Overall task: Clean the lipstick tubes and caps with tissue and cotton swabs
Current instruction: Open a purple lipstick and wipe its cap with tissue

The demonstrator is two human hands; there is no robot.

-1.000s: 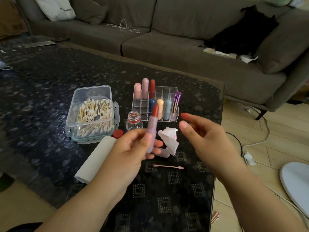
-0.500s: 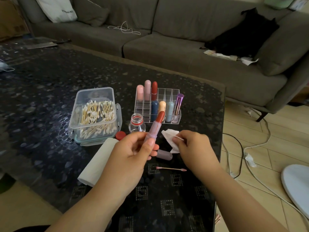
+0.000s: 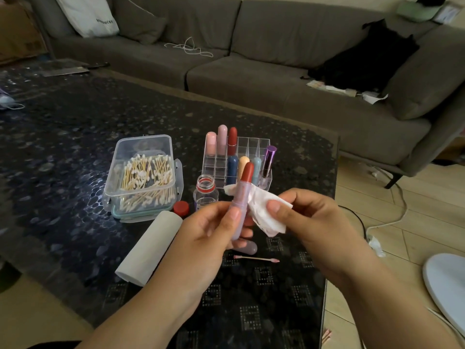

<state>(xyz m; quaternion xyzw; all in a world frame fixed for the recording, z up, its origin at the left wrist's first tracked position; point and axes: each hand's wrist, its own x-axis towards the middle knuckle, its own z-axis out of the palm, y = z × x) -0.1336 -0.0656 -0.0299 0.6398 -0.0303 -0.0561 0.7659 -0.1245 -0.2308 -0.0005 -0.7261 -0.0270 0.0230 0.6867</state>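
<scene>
My left hand (image 3: 214, 230) grips an open lilac lipstick tube (image 3: 240, 205) upright, its red bullet sticking out at the top. My right hand (image 3: 309, 222) pinches a crumpled white tissue (image 3: 264, 210) and holds it against the right side of the tube. The tube's lilac cap (image 3: 249, 247) lies on the table just below my left fingers. A used cotton swab (image 3: 256, 259) with pink tips lies in front of the cap.
A clear organizer (image 3: 251, 149) holds several lipsticks behind my hands. To its left stand a clear box of cotton swabs (image 3: 143, 177), a small open bottle (image 3: 205, 192) with its red cap (image 3: 181, 208), and a tissue roll (image 3: 151, 248). The table's right edge (image 3: 329, 248) is close.
My right hand reached down to the table, picked up the tissue, and brought it up against the tube. My left hand kept holding the lipstick upright.
</scene>
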